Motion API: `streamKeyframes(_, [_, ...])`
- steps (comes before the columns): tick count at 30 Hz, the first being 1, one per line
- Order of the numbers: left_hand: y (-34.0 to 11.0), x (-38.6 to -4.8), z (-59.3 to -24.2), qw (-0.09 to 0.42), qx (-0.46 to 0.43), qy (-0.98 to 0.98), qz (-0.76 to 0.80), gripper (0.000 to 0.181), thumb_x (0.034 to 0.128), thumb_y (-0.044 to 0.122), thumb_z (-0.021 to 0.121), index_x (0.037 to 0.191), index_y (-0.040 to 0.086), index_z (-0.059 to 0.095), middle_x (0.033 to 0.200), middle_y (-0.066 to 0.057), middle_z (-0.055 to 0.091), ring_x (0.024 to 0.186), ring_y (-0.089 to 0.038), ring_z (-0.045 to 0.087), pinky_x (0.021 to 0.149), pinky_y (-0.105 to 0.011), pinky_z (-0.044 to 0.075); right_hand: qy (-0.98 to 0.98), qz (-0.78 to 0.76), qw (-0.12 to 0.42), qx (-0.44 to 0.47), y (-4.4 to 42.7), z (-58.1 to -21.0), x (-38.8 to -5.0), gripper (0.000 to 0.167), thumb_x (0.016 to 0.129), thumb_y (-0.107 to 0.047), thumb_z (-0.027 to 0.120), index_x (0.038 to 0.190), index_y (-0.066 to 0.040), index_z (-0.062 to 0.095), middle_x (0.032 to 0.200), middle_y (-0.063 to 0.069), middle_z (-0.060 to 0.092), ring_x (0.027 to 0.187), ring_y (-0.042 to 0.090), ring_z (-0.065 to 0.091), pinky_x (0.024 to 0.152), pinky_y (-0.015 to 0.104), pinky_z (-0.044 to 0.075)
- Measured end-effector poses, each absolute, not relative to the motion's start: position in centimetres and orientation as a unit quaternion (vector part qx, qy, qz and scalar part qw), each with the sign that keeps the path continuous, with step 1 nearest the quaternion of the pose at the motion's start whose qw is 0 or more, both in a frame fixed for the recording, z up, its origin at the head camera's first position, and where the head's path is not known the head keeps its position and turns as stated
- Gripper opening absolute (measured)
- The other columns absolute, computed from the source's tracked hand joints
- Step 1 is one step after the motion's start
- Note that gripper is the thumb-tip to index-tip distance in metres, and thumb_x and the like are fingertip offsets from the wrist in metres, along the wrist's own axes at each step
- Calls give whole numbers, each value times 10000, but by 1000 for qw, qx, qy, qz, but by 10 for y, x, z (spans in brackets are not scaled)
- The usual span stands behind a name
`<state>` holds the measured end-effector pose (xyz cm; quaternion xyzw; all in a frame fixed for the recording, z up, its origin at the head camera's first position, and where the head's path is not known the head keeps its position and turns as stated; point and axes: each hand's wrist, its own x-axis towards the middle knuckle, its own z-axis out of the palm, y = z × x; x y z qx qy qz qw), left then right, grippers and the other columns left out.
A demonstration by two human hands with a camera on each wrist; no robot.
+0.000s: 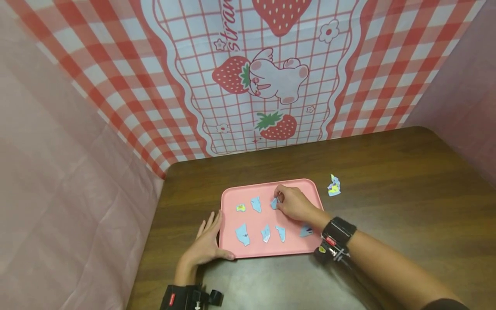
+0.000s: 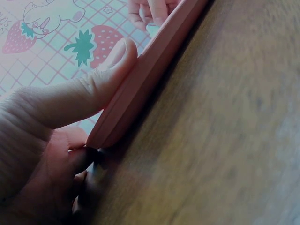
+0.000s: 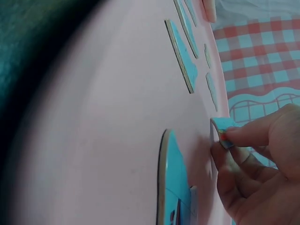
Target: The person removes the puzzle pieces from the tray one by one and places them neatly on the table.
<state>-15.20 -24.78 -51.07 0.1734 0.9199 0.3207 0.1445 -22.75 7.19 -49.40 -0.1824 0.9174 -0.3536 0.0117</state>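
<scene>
A pink tray [image 1: 253, 247] holds several thin light-blue pieces, among them one [image 1: 243, 234] at the front left, and a small yellow one [image 1: 240, 208]. My right hand [image 1: 296, 203] pinches a blue piece [image 1: 274, 203] between thumb and fingers over the back part of the tray; in the right wrist view this piece [image 3: 222, 129] is tilted and shows a red spot. My left hand [image 1: 207, 241] rests at the tray's left edge, fingers spread along the side and thumb at the front corner. The left wrist view shows the thumb [image 2: 105, 77] against the tray rim [image 2: 136, 89].
A small heap of yellow, blue and purple pieces [image 1: 334, 186] lies on the brown wooden table [image 1: 387, 193] right of the tray. Behind the table hangs a red-and-white checked cloth [image 1: 360, 103] with strawberries, and pink cloth [image 1: 69, 172] hangs at the left.
</scene>
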Motion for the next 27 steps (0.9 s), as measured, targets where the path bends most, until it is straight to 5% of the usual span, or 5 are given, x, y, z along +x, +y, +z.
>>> streamKeyframes(27, [-248, -152, -512, 142, 172, 919, 325, 1420, 603, 535, 923, 1599, -18, 75, 1656, -202, 95, 1537, -356, -36, 1192, -564, -32, 888, -456, -19, -54, 125, -480, -230, 205, 845, 18, 677, 1048, -4, 699, 935, 123, 712, 888, 275, 693, 772, 417, 540])
